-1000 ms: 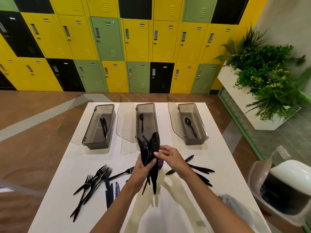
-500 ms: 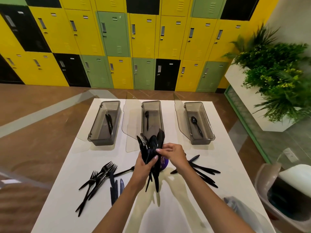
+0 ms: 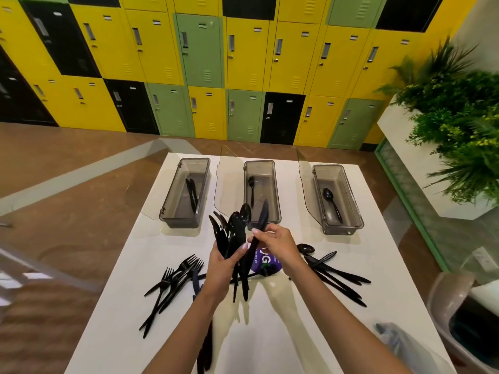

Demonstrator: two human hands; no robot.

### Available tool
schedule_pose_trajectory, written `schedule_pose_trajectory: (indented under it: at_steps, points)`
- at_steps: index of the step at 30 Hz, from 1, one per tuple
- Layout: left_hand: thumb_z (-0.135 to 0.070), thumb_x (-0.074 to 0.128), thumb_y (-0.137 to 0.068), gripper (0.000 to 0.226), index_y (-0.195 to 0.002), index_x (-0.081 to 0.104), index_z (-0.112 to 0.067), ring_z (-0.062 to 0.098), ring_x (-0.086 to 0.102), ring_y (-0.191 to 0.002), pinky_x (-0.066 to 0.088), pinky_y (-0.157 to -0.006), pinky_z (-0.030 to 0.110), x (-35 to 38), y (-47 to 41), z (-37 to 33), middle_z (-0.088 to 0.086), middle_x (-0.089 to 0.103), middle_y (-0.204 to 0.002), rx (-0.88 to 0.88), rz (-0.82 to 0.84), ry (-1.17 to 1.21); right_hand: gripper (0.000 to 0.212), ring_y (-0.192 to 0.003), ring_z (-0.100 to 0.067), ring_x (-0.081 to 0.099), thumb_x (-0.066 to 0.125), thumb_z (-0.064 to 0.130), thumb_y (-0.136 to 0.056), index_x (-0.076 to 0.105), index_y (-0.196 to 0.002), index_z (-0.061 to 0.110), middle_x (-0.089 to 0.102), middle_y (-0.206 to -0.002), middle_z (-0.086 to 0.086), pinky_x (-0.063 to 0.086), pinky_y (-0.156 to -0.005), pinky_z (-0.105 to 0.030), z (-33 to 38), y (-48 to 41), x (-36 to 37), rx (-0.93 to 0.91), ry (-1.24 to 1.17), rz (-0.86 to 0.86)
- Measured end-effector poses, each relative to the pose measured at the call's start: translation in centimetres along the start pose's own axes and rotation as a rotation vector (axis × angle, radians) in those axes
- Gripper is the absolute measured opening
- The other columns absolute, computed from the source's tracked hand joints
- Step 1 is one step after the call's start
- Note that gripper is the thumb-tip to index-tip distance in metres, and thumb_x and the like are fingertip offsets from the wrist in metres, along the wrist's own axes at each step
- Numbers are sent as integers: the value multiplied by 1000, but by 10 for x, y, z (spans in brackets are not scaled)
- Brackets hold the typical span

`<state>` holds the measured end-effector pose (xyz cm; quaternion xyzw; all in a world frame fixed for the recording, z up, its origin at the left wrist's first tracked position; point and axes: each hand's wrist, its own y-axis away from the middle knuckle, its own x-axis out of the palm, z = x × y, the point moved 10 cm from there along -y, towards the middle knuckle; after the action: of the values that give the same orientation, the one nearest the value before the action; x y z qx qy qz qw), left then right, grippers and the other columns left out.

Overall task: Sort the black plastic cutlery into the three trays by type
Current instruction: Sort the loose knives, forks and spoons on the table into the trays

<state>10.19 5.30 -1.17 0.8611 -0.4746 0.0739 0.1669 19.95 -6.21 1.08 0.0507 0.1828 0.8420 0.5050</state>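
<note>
Partly, the left hand (image 3: 222, 261) hides the cutlery bundle (image 3: 237, 238) (types unclear).

Three trays (image 3: 272, 168), two hands (image 3: 278, 242), one white table (image 3: 283, 341), one planter (image 3: 399, 136).

Cutlery bundle (image 3: 237, 238) between both hands

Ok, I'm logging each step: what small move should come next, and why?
Probably the right hand should draw its pinched piece out of the bunch gripped upright by the left hand. It is already separated, and the trays sit open just beyond.
</note>
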Motion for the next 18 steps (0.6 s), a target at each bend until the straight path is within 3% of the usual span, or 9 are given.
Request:
schedule_pose_trajectory:
  at_steps: [3,6,9,11,14,16,18]
  points:
    - [-5,67,-85,42,-125,53,-9,25,70,-99,57,-80,27,-16,-2,-6,12,70,-113,3,-20,11,21,-84,-21,74,67,17,-88,60,-99,1,75,-91,-12,57,-86,-39,5,-1,18,-17,-16,58]
    - [-6,68,-84,42,-123,54,-9,29,71,-95,56,-85,42,-30,-3,-10,13,70,-112,-19,-32,15,23,-76,-3,71,72,17,-84,62,-102,5,74,-94,-7,52,-63,-14,14,-1,30,-36,7,63]
    - [-9,72,-81,44,-122,57,-7,28,71,-95,55,-86,48,-48,-5,-16,14,70,-109,-30,-48,4,19,-75,-5,65,74,19,-82,61,-93,10,71,-88,0,48,-64,-21,18,-4,50,-52,64,109]
    - [-15,76,-74,49,-120,59,-9,26,70,-98,56,-84,48,-61,-7,-20,12,71,-107,-39,-58,-3,25,-79,-8,64,73,19,-83,60,-99,6,71,-90,0,46,-68,-25,21,-7,66,-53,76,142]
    - [-16,78,-73,49,-119,60,-15,25,69,-103,55,-85,49,-76,-12,-28,7,72,-109,-31,-36,-49,24,-75,-6,64,72,17,-84,57,-98,6,72,-94,-4,44,-64,-23,24,-12,89,-51,89,173]
    - [-11,76,-77,45,-118,61,-15,24,68,-104,54,-86,46,-83,-15,-33,7,72,-110,-11,-23,-76,21,-72,-6,64,73,16,-83,57,-94,10,72,-92,-5,42,-61,-22,25,-16,100,-40,102,179]
    - [-7,75,-78,43,-117,61,-15,24,69,-102,58,-76,38,-92,-19,-37,6,72,-108,-4,-33,-72,24,-72,-6,63,73,17,-82,60,-99,7,72,-92,-6,41,-60,-20,23,-22,111,-21,117,184]
